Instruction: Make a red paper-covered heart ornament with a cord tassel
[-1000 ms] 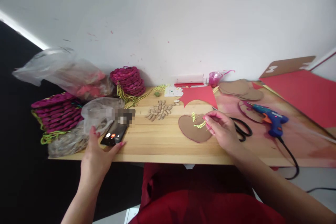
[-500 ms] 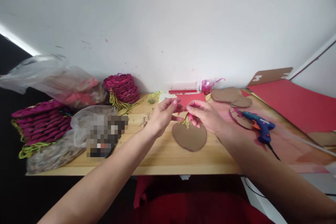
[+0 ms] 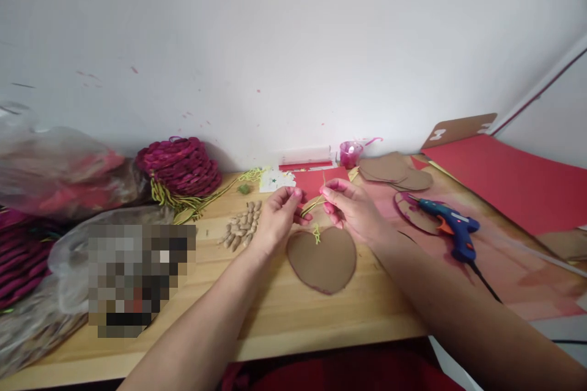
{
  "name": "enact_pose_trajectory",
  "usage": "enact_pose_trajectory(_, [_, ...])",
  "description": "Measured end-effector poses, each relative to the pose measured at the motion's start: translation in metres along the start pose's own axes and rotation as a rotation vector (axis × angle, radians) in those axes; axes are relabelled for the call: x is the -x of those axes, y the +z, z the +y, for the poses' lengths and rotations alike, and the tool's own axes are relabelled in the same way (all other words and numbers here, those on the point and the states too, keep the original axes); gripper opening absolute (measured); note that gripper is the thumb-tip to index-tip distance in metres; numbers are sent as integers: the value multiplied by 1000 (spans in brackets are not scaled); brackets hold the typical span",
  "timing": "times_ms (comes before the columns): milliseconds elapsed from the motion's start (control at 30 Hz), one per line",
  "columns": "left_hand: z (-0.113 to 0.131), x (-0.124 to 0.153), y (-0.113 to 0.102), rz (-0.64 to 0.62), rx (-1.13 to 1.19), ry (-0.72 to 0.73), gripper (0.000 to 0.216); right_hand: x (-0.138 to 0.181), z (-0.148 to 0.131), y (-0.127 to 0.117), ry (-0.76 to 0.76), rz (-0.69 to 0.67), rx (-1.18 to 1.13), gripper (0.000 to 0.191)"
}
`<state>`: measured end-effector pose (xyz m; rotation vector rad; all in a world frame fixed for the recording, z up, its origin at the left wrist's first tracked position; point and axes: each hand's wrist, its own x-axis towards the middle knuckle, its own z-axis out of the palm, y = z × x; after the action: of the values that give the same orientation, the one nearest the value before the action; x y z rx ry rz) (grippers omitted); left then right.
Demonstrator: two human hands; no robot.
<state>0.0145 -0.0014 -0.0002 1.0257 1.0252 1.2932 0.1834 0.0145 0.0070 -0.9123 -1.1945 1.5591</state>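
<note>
The left hand [image 3: 280, 212] and right hand [image 3: 351, 204] pinched yellow yarn [image 3: 313, 206] just beyond the cardboard heart [image 3: 322, 264], apparently arranging it, which seemed to call for a steady grip.

Left fingers [image 3: 294, 198] near right fingers [image 3: 330, 195]

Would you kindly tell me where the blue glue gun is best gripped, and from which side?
Grip the glue gun by its blue handle, probably from the near right: it lies on its side, handle toward the viewer, orange trigger and nozzle on the left, away from that approach.
</note>
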Motion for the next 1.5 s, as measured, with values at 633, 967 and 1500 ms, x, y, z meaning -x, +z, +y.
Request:
enact_pose_trajectory(633, [1,3,-6,-315,-170,-68,36,5,-4,-3,-260,-84,309,27])
enact_pose_trajectory(967, [3,5,1,-291,116,-76,42,8,-13,-4,-179,-52,237,29])
enact_pose_trajectory(1500, [1,1,1,-202,104,-167,43,5,-7,-7,57,-68,217,38])
